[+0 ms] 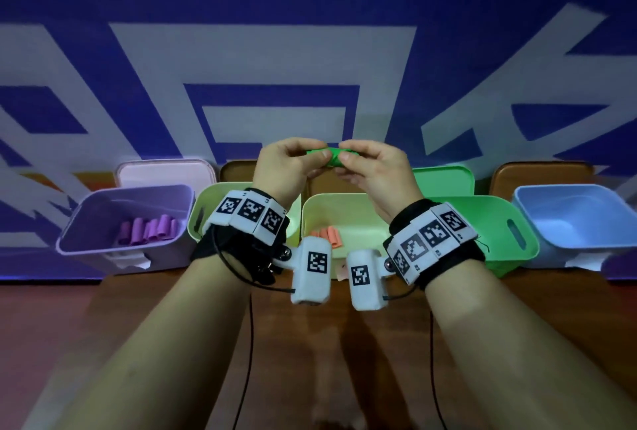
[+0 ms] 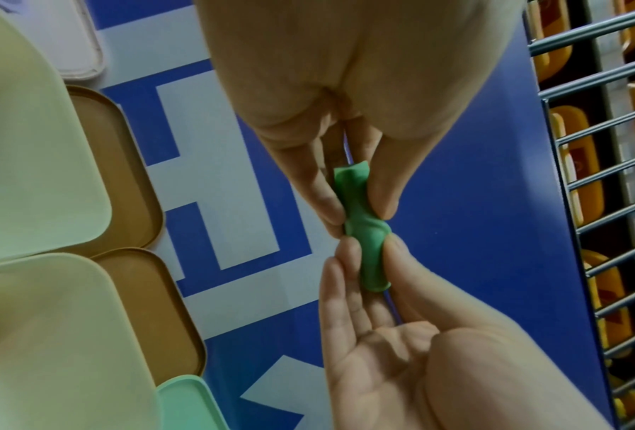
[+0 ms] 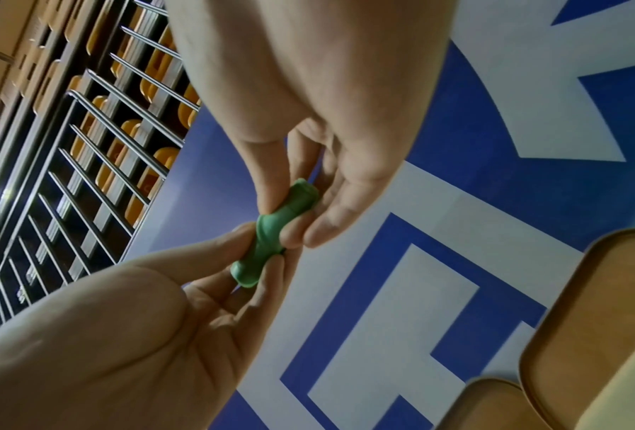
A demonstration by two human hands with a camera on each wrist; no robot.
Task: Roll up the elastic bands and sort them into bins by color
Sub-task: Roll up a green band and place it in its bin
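We see the left hand (image 1: 286, 167) and the right hand (image 1: 374, 171) both pinching one rolled green elastic band (image 1: 327, 158), raised above the bins. Fingers hide its middle. The pale green plastic bin (image 1: 348, 214), behind the wrists, is partly hidden.

Both forearms reach forward and upward, wrists raised and close together. The left hand (image 1: 287, 162) and the right hand (image 1: 374, 167) meet fingertip to fingertip (thumbs opposing curled fingers), each pinching one end of a green band (image 1: 329, 156).
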